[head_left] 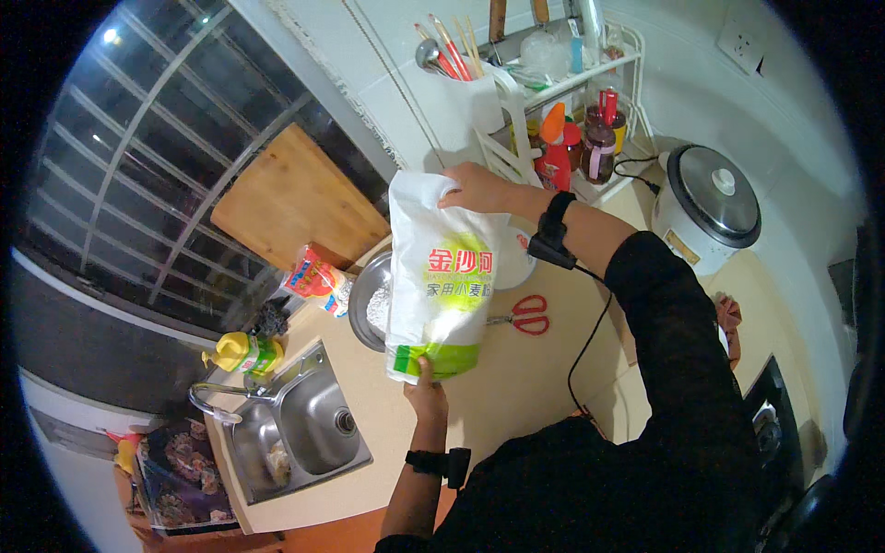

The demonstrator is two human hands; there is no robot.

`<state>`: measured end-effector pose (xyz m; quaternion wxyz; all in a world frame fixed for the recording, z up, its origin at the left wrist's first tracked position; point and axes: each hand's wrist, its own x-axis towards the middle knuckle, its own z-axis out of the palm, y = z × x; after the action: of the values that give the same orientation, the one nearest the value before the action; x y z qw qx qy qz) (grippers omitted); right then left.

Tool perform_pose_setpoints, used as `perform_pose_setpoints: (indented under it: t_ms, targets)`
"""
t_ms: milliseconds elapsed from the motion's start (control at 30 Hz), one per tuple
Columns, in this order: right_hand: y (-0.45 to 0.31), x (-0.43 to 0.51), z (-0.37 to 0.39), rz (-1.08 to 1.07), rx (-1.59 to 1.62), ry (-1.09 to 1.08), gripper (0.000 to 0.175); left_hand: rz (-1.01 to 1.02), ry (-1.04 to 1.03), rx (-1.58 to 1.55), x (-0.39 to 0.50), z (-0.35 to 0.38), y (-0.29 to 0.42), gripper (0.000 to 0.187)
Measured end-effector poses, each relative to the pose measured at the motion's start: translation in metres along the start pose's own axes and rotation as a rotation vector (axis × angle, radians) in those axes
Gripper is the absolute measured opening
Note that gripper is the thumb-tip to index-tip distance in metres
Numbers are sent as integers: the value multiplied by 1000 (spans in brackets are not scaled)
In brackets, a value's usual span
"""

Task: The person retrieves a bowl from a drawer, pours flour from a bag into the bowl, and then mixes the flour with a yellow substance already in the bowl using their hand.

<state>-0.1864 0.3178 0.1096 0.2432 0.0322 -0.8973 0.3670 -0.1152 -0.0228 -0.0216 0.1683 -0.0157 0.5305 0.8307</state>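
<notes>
I hold a white and green flour bag (442, 269), printed with writing, over the counter. My right hand (477, 188) grips its top edge. Near the base, my left hand (425, 395) clasps the other end, its thumb on the green band. Partly hidden behind the bag is a metal bowl (359, 314) with white powder (377, 310) in it. Red-handled scissors (531, 316) lie on the counter, their blades mostly covered by the bag. A round white dish or lid (515, 266) also shows from behind it.
A double steel sink (321, 415) with a faucet (221, 394) lies left, beside a yellow pump bottle (245, 352). A red packet (321, 280) and wooden board (301, 200) stand by the window. Rightward are a bottle rack (639, 83) and rice cooker (705, 207). A cable (574, 366) hangs from my right wristband.
</notes>
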Motion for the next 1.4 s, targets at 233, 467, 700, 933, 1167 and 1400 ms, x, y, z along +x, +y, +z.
perform_pose_setpoints:
  t_ms: [233,467,700,933,1167,1400]
  targets:
    - [-57,7,-5,-143,-124,-114,36,-215,-217,-52,4,-26,-14,42]
    - [-131,3,5,-298,-233,-261,36,-318,-438,44,1,-58,-22,52]
    - [-166,3,19,-281,-333,-412,32,-316,-544,477,2,-77,-30,52]
    - [-204,-16,44,-578,-342,-478,27,-351,-575,1072,-23,-124,49,54]
    - [-254,-37,98,-714,-436,-613,15,377,-286,659,-52,-91,140,55]
    - [-232,-34,66,-584,-147,-412,27,363,-26,323,-33,-48,143,19]
